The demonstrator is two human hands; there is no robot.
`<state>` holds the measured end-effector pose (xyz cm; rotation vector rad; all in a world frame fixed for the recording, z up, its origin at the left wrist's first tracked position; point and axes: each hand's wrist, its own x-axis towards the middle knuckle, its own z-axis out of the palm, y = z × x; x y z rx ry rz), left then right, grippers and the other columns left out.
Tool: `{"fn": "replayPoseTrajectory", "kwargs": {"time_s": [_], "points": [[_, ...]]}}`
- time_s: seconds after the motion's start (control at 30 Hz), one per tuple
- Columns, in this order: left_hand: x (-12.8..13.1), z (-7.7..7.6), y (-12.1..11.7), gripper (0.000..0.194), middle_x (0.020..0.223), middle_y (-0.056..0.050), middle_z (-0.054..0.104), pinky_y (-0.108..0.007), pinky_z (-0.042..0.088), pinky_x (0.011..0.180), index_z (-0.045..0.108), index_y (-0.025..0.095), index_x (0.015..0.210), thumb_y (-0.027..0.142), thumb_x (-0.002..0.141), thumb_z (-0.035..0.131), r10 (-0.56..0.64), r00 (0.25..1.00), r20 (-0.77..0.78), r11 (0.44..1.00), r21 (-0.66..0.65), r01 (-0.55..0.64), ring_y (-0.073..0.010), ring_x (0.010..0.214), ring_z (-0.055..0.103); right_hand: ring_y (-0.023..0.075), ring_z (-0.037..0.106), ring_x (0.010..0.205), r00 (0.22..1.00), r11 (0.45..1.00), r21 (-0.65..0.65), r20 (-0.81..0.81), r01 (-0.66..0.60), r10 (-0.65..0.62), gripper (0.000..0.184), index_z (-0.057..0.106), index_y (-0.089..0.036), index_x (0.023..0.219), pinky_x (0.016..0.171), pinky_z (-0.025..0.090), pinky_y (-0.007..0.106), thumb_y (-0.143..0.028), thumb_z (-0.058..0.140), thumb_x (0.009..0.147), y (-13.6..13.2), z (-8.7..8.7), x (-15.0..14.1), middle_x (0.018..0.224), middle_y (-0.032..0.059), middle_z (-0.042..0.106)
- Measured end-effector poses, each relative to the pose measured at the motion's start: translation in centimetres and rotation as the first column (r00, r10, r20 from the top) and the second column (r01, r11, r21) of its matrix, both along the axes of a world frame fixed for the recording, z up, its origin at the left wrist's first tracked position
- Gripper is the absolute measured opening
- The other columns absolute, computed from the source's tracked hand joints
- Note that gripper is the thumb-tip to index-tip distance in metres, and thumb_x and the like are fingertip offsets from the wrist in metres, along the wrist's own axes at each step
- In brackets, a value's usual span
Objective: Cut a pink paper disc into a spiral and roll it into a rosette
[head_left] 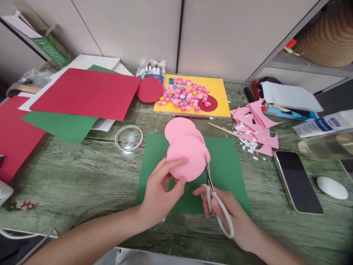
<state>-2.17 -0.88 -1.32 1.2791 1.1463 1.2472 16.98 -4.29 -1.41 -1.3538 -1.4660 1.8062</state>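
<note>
My left hand point(162, 187) pinches a round pink paper disc point(186, 158) at its lower edge, thumb in front and index finger lying across it. More pink discs point(179, 129) show behind it, overlapping; whether they are all in the same grip I cannot tell. White-handled scissors point(223, 213) are in my right hand point(231, 209), fingers through the loops. Their blades point up and touch or nearly touch the disc's right edge. Beneath both hands lies a green paper sheet point(223, 158) on the wood-patterned table.
Pink scraps point(259, 125) and white bits lie at the right, near a phone point(298, 180) and a white mouse point(332, 187). A yellow board point(217, 88) bears many small pink pieces. Red sheets point(88, 92) and a tape roll point(129, 138) are at the left.
</note>
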Motion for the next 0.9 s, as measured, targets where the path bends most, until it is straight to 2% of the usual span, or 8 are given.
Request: {"fn": "replayPoseTrajectory", "kwargs": {"time_s": [0.13, 0.27, 0.57, 0.7, 0.9], "points": [[0.04, 0.01, -0.06, 0.036, 0.100, -0.005, 0.059, -0.021, 0.054, 0.070, 0.067, 0.026, 0.107, 0.007, 0.078, 0.060, -0.004, 1.000, 0.010, 1.000, 0.005, 0.004, -0.0148, 0.091, 0.060, 0.0123, 0.040, 0.056, 1.000, 1.000, 0.015, 0.001, -0.006, 0.006, 0.050, 0.056, -0.016, 0.100, 0.056, 0.034, 0.026, -0.060, 0.033, 0.092, -0.01, 0.13, -0.06, 0.060, -0.0032, 0.042], [-0.01, -0.06, -0.07, 0.037, 0.102, -0.004, 0.059, -0.022, 0.054, 0.077, 0.067, 0.028, 0.108, 0.006, 0.079, 0.060, -0.004, 1.000, 0.027, 1.000, 0.014, 0.004, -0.0144, 0.096, 0.059, 0.0122, 0.043, 0.057, 1.000, 1.000, 0.015, 0.015, -0.014, 0.014, 0.047, 0.056, -0.017, 0.100, 0.058, 0.036, 0.026, -0.057, 0.032, 0.094, -0.05, 0.10, 0.04, 0.060, -0.0032, 0.044], [-0.21, -0.03, 0.17, 0.030, 0.096, -0.003, 0.061, -0.020, 0.052, 0.077, 0.069, 0.026, 0.102, 0.008, 0.082, 0.057, 0.004, 1.000, -0.001, 0.998, 0.057, -0.004, -0.0120, 0.090, 0.060, 0.0120, 0.047, 0.056, 1.000, 1.000, 0.020, 0.021, -0.011, 0.011, 0.047, 0.057, -0.016, 0.100, 0.057, 0.036, 0.026, -0.056, 0.033, 0.094, -0.03, -0.43, 0.10, 0.060, -0.0029, 0.047], [-0.18, -0.19, 0.15, 0.031, 0.099, -0.003, 0.059, -0.020, 0.052, 0.079, 0.068, 0.027, 0.105, 0.010, 0.081, 0.059, 0.007, 1.000, 0.012, 1.000, 0.030, -0.007, -0.0120, 0.094, 0.059, 0.0118, 0.048, 0.057, 1.000, 1.000, 0.014, 0.017, -0.016, 0.016, 0.047, 0.058, -0.016, 0.102, 0.057, 0.037, 0.025, -0.055, 0.034, 0.094, -0.10, -0.57, 0.09, 0.061, -0.0028, 0.048], [0.00, 0.05, 0.17, 0.031, 0.092, -0.001, 0.058, -0.018, 0.052, 0.074, 0.069, 0.027, 0.103, 0.008, 0.079, 0.061, 0.042, 0.999, 0.007, 0.999, 0.019, -0.042, -0.0103, 0.088, 0.059, 0.0121, 0.047, 0.055, 1.000, 1.000, -0.023, 0.028, -0.011, 0.012, 0.050, 0.058, -0.015, 0.100, 0.056, 0.036, 0.025, -0.058, 0.034, 0.092, 0.02, -0.20, 0.02, 0.058, -0.0034, 0.045]]}}
